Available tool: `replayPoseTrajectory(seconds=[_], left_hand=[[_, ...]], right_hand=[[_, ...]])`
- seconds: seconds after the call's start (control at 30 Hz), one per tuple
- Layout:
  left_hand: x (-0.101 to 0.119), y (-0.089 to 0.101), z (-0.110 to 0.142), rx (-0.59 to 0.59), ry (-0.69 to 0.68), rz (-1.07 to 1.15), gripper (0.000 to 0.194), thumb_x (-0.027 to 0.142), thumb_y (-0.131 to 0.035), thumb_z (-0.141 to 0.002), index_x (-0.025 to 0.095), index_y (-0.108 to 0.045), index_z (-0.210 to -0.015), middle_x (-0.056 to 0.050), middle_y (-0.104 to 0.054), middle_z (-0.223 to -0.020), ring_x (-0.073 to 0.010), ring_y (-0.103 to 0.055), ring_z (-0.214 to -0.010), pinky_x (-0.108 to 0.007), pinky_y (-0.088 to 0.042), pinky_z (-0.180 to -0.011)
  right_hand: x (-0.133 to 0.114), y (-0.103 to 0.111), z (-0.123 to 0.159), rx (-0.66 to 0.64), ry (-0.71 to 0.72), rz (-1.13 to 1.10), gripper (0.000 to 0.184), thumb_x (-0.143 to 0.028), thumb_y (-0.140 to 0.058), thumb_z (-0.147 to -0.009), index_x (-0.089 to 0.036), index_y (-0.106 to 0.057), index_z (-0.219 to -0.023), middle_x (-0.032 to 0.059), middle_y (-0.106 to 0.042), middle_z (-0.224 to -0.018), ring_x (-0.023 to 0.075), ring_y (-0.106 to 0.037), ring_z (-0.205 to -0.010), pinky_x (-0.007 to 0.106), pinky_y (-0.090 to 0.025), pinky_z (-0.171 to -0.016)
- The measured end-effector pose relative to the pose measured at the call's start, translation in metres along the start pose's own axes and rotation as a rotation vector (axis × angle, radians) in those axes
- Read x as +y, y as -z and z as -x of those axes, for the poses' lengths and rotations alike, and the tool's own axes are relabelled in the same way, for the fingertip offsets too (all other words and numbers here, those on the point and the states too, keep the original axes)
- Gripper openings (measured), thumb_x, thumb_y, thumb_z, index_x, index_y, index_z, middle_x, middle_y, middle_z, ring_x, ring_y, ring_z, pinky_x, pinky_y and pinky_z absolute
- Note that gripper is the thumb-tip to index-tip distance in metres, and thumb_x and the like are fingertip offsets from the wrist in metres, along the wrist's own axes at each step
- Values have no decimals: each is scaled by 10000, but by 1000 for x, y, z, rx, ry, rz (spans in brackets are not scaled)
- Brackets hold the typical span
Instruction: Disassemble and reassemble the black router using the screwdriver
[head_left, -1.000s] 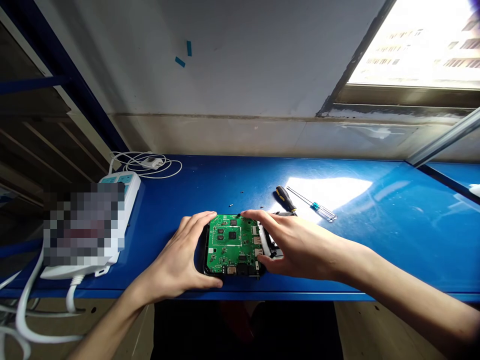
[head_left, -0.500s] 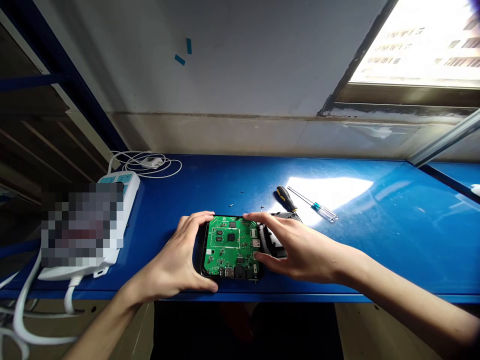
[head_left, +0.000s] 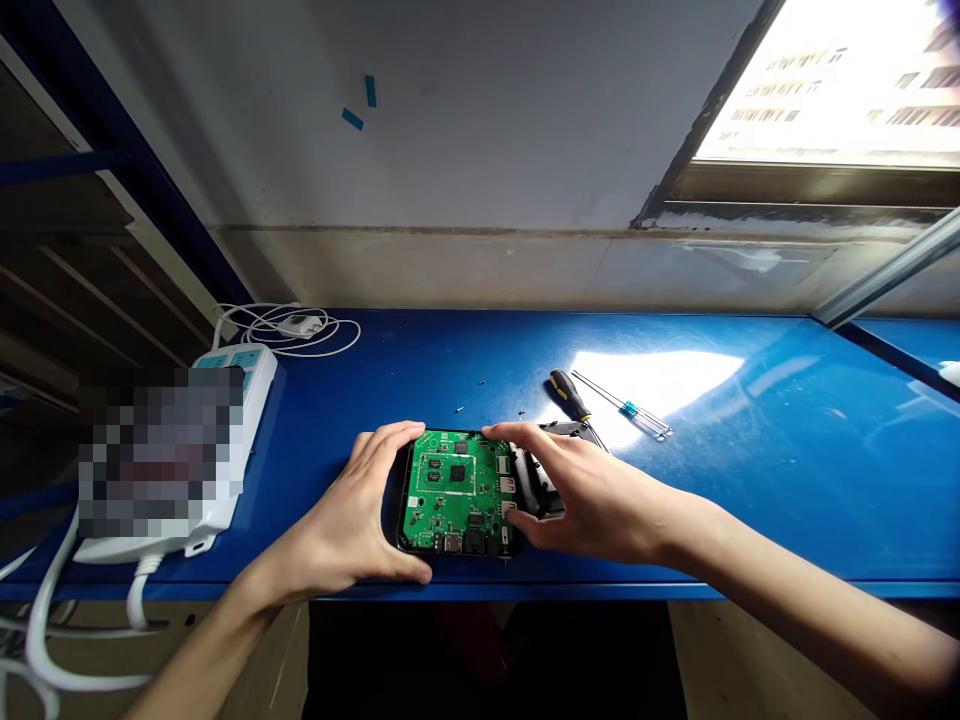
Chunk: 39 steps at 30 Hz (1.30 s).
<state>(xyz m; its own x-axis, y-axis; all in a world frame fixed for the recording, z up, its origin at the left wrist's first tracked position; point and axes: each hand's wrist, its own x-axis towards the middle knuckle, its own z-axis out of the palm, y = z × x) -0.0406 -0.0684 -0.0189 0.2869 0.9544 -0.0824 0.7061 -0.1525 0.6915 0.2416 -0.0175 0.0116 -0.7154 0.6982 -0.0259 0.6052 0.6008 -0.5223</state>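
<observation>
A green circuit board [head_left: 450, 505] with chips and metal ports lies in a shallow black case [head_left: 403, 505] near the bench's front edge. My left hand [head_left: 356, 515] curves round the case's left side, fingers at the far corner and thumb at the near edge. From the right, my right hand [head_left: 566, 490] grips the board's port side, with its fingertips at the far edge and its thumb on a port. A black cover piece with a pale part [head_left: 536, 480] lies partly hidden under and behind my right hand.
Beyond my right hand lie a black-and-yellow screwdriver [head_left: 568, 394] and several thin bits in a blue holder [head_left: 630, 408]. Small screws [head_left: 460, 409] dot the blue bench [head_left: 750, 480]. At left are a white power strip [head_left: 255, 400] and a coiled white cable with a plug [head_left: 301, 325].
The board has shifted slightly left and appears to sit lower and more evenly in the case. Both hands have moved a little left with it and keep their hold.
</observation>
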Motion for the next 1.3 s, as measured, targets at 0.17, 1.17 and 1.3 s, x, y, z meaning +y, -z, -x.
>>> replayPoseTrajectory(seconds=[0.17, 1.17, 1.3], left_hand=[[1, 4, 0, -17, 11, 24, 1155, 315, -977, -568, 289, -320, -1518, -128, -411, -1570, -382, -378, -1496, -595, -339, -1254], [-11, -4, 6, -75, -34, -122, 834, 385, -901, -699, 423, -489, -1423, -23, -233, -1692, -395, -287, -1541, -645, -373, -1216], [-6, -6, 6, -64, -26, -144, 847, 473, -900, -698, 433, -474, -1429, -17, -239, -1694, -399, -286, -1544, -655, -375, -1215]], right_hand=[[3, -3, 0, 5, 11, -7, 691, -349, -680, -891, -177, -415, -1506, 177, -676, -1405, 322, -730, -1191, 471, -649, -953], [51, 39, 24, -107, -60, 273, 1240, -694, -842, -704, -165, -268, -1668, 234, -293, -1703, 467, -212, -1591, 724, -360, -1207], [56, 40, 30, -193, -119, 315, 1307, -677, -857, -676, -183, -194, -1689, 232, -226, -1722, 475, -162, -1598, 717, -310, -1233]])
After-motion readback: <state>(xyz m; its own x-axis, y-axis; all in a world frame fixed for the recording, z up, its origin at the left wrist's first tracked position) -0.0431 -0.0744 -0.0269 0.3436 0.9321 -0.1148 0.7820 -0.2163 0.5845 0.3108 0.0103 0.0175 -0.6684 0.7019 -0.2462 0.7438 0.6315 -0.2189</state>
